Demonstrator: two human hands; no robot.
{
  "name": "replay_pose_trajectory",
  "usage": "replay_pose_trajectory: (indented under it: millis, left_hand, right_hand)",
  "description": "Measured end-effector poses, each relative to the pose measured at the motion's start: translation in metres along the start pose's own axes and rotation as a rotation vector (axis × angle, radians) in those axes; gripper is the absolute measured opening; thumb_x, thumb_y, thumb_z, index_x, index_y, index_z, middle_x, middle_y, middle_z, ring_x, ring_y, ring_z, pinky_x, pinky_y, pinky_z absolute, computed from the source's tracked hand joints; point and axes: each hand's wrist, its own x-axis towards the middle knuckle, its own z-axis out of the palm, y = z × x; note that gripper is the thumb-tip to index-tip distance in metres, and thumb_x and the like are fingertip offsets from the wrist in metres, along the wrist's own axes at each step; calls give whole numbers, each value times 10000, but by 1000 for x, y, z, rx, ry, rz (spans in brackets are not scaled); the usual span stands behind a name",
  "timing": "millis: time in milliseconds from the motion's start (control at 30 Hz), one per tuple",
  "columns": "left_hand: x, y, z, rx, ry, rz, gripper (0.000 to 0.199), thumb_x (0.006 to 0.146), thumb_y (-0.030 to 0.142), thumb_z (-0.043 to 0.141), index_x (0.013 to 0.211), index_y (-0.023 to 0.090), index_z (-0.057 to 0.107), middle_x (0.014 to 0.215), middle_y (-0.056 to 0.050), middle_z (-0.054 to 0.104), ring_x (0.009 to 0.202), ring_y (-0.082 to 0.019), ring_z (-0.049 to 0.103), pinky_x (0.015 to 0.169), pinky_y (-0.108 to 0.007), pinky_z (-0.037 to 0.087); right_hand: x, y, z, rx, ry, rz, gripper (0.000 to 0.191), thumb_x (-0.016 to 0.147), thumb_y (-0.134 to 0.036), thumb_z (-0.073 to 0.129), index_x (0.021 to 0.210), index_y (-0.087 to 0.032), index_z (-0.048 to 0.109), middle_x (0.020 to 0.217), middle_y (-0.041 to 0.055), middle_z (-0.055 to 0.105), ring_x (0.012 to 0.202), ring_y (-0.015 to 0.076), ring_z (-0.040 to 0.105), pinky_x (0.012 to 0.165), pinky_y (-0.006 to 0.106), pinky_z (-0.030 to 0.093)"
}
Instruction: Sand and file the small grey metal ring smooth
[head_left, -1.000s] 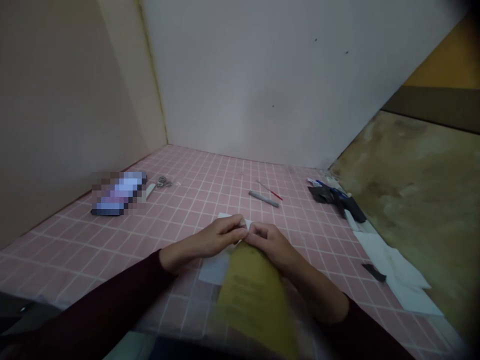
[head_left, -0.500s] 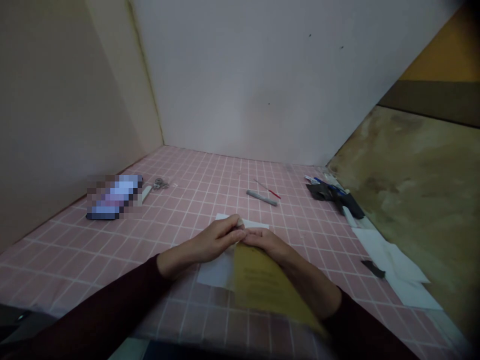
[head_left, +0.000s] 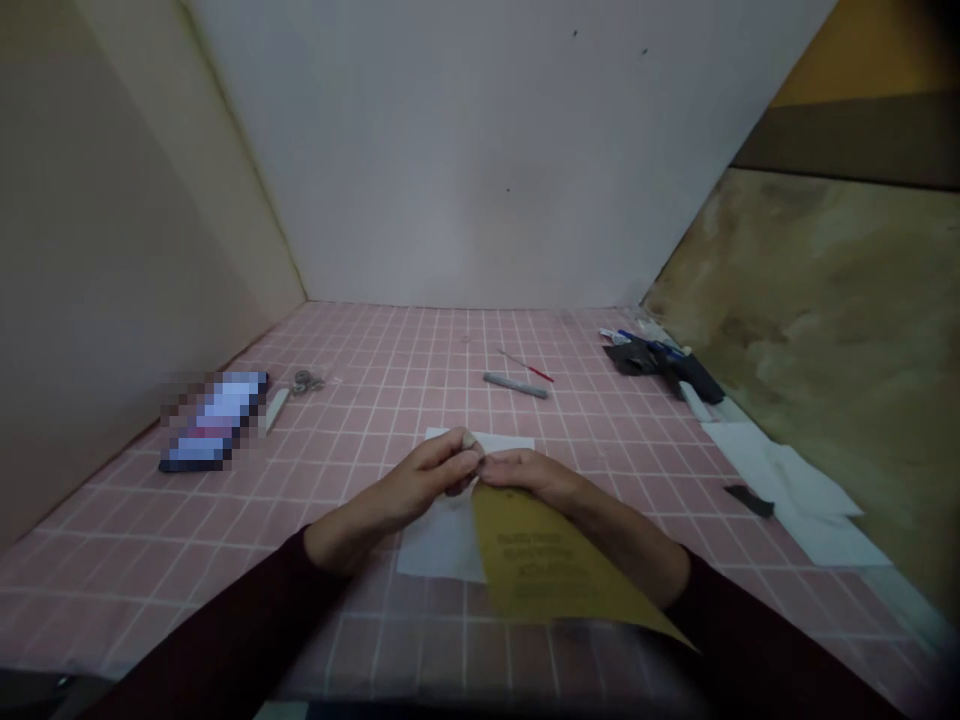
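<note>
- Swung rightward since the earlier frame, a yellow sheet (head_left: 540, 560) fans out beneath the right forearm, its lower end trailing toward the worktop's (head_left: 405, 365) near edge.
- Fingertips meet at the center: the left hand (head_left: 439, 468) is curled nearly closed, thumb against forefinger, with a pale patch at the tip; whether it grips anything cannot be told.
- Beside it, the right hand (head_left: 532, 472) lies palm-down with its fingers bent together, seemingly pinching the sheet's upper corner, though the fingers hide the hold itself.
- Close fingertip work at that corner appears to be the step in hand; the next move seems to call for a steady pinch and a sheet kept from slipping or creasing.
- Mustard-toned and thin, the sheet bows slightly and bears rows of dark print, too blurred to read.
- Partly behind it, white paper (head_left: 439, 548) lies flat; farther off rest a grey rod (head_left: 515, 385) and a red-handled tool (head_left: 540, 374).
</note>
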Motion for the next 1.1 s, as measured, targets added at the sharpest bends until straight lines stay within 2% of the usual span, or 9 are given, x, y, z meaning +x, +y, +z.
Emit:
replay_pose_trajectory:
  millis: [67, 133, 300, 500, 667, 833, 967, 1100]
  left_hand:
    - [1, -1, 3, -226, -12, -23, 248, 941, 394, 546, 849, 164, 567, 699, 27, 432, 613, -106, 371, 598, -244, 302]
    - [3, -2, 4, -382, -16, -52, 224, 917, 363, 595, 866, 146, 601, 724, 9, 473, 625, -99, 410, 606, -229, 324]
    - [4, -1, 7, -532, -18, -99, 149, 891, 245, 639, 964, 116, 654, 828, -42, 565, 696, -97, 496, 651, -201, 391]
    - [5, 1, 8, -556, -31, -116, 141, 872, 206, 659, 984, 122, 658, 845, -59, 625, 701, -102, 542, 656, -196, 427]
    - [5, 1, 8, -537, -31, -103, 169, 847, 178, 686, 1003, 126, 645, 887, -59, 648, 687, -85, 542, 649, -186, 428]
    - [6, 0, 8, -518, -27, -102, 231, 791, 145, 740, 991, 147, 626, 836, -16, 623, 709, -83, 561, 657, -179, 425]
    - [7, -3, 9, -462, -15, -102, 254, 763, 131, 762, 968, 152, 614, 842, -8, 620, 715, -83, 563, 662, -188, 420]
    - [6, -6, 12, -407, 16, -106, 228, 793, 161, 743, 969, 170, 598, 844, -3, 614, 723, -91, 552, 682, -211, 417]
  right_hand:
    - [-3, -6, -6, 97, -34, 1, 287, 719, -418, 700, 726, -171, 554, 639, -22, 528, 550, 90, 456, 562, 246, 347]
    - [-7, -10, -13, 130, 11, -37, 303, 707, -401, 729, 674, -170, 537, 573, -41, 504, 496, 73, 427, 519, 232, 322]
    - [-11, -12, -29, 65, 106, -102, 317, 729, -396, 734, 667, -168, 524, 534, -56, 485, 450, 62, 406, 461, 221, 275]
    - [-18, -17, -33, -59, 142, -150, 350, 741, -413, 719, 659, -183, 468, 550, -68, 442, 456, 58, 377, 463, 227, 251]
    - [-20, -19, -33, -221, 75, -176, 343, 784, -433, 668, 647, -185, 475, 556, -65, 425, 463, 58, 345, 452, 232, 224]
    - [-19, -17, -28, -263, 28, -159, 352, 789, -441, 654, 646, -187, 458, 558, -70, 401, 469, 57, 330, 455, 229, 224]
    - [-17, -16, -23, -346, 60, -160, 378, 791, -449, 642, 611, -185, 441, 557, -69, 369, 491, 62, 323, 467, 228, 227]
    - [-15, -13, -21, -507, 118, -228, 336, 806, -406, 608, 605, -182, 459, 576, -53, 388, 532, 79, 358, 502, 233, 264]
